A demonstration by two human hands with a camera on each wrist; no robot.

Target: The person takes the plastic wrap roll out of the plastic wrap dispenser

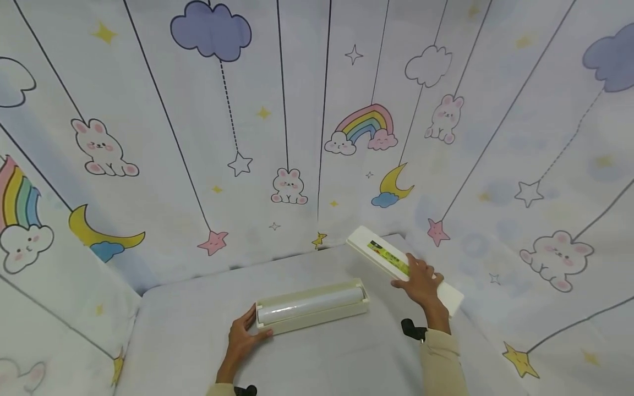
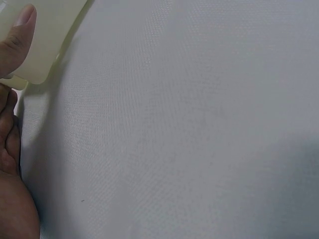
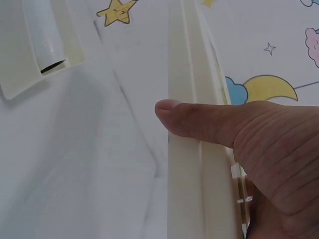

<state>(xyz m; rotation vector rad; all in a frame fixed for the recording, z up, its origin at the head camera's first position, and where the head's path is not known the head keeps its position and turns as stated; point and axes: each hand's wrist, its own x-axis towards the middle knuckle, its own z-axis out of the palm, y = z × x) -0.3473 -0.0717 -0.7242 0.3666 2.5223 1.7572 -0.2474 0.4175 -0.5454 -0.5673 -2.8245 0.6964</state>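
A long cream dispenser box (image 1: 324, 323) sits on the white-covered table with its top off. Lying lengthwise in it is a roll of shiny clear film (image 1: 312, 306), probably cling film. My left hand (image 1: 241, 340) grips the box's left end, thumb along the near side and fingers behind the end. The left wrist view shows only a corner of the box (image 2: 52, 35) under the thumb. To the right, my right hand (image 1: 421, 281) holds the long cream lid (image 1: 364, 240) aslant, its yellow-green label (image 1: 386, 256) facing up. In the right wrist view the thumb presses the lid's edge (image 3: 185, 194).
The white tabletop (image 1: 188, 330) carries the box, and its back edge meets a fabric wall (image 1: 188, 209) printed with rabbits, stars and clouds. Side walls of the same print stand left and right. Black wrist mounts (image 1: 412, 330) show beside both sleeves.
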